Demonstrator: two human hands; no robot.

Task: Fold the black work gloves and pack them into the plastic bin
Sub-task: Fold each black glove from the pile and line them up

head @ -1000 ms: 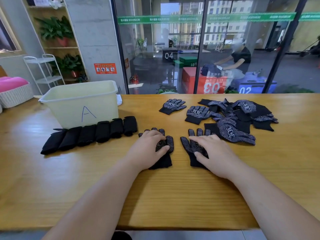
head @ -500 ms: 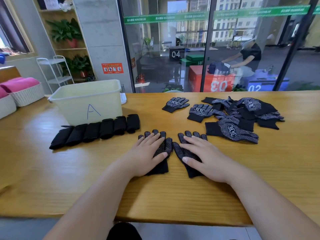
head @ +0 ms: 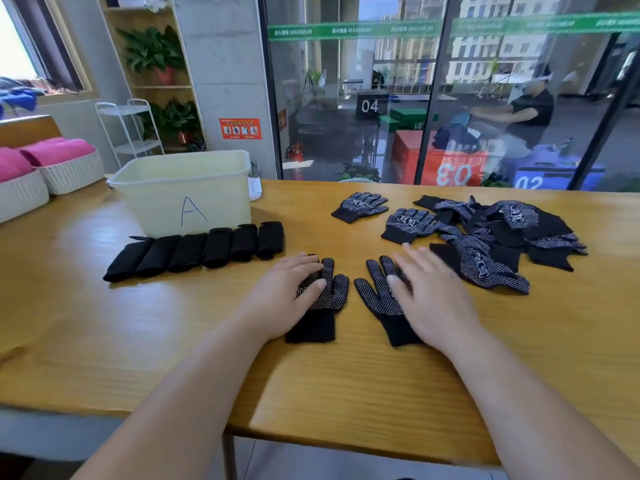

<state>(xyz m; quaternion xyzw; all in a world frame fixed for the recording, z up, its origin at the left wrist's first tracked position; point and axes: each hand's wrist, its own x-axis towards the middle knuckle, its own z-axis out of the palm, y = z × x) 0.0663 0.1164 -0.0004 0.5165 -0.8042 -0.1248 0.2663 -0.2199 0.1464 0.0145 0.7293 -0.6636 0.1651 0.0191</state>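
Two black dotted work gloves lie flat, palm side up, side by side on the wooden table. My left hand (head: pixel 284 296) presses flat on the left glove (head: pixel 325 306). With straight fingers my right hand (head: pixel 429 299) lies flat over the right glove (head: pixel 381 299). A row of several folded black gloves (head: pixel 197 251) sits in front of the pale plastic bin (head: pixel 183 192) marked "A". A loose heap of unfolded gloves (head: pixel 491 233) lies at the right, and two single gloves (head: pixel 362 206) rest left of it.
White woven baskets (head: pixel 69 171) with pink cloth stand at the far left. A glass wall runs behind the table's back edge. The table's near edge (head: pixel 311 434) is close to my body.
Both hands slid the two gloves slightly apart, and the right glove now angles away from the left one. My head turned a little to the left.
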